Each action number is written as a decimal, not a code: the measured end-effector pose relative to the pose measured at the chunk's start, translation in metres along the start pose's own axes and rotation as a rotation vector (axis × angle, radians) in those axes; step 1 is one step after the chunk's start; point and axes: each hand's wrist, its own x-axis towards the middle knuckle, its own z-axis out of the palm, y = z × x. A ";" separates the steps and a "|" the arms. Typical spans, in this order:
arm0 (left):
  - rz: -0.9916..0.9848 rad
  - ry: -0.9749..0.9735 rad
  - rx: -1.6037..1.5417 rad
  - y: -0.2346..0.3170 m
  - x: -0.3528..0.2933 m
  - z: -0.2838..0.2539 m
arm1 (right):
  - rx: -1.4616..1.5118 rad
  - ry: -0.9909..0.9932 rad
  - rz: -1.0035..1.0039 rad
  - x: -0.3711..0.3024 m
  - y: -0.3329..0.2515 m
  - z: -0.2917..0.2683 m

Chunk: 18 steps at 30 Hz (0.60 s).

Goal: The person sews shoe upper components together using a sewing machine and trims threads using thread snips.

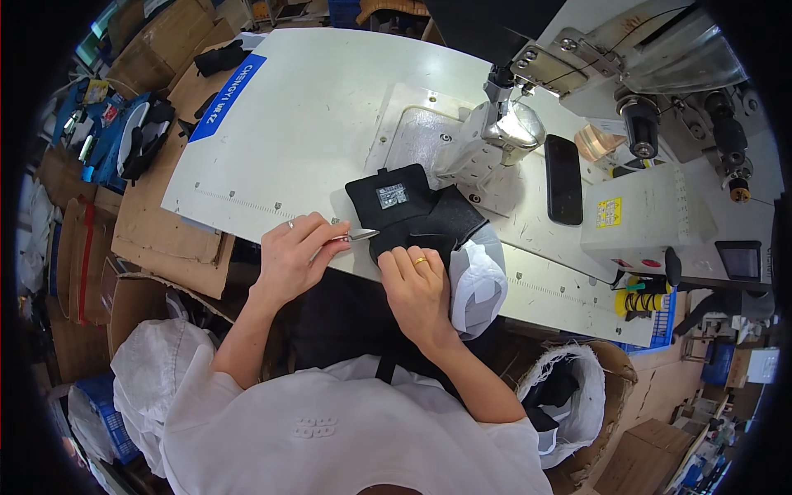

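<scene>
My left hand (293, 257) is closed around a small pair of metal thread snips (361, 235), whose blades point right against the edge of a black fabric piece (384, 216). That piece lies over the near edge of the white sewing table and carries a small printed label (393, 195). With fingers curled down, my right hand (417, 289) grips the near part of the fabric. A white and grey fabric part (478, 285) hangs beside it, off the table edge. The fingertips of my right hand are partly hidden by the cloth.
A sewing machine arm (507, 132) rises behind the fabric. A black phone (563, 180) lies to its right, near a white control box (631, 214). White-lined bins (598, 396) stand at both sides of my body. Cardboard (165, 223) and black pieces lie left.
</scene>
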 end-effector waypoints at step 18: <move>-0.023 0.038 -0.071 0.022 0.059 0.033 | 0.026 0.004 0.025 -0.005 -0.004 -0.001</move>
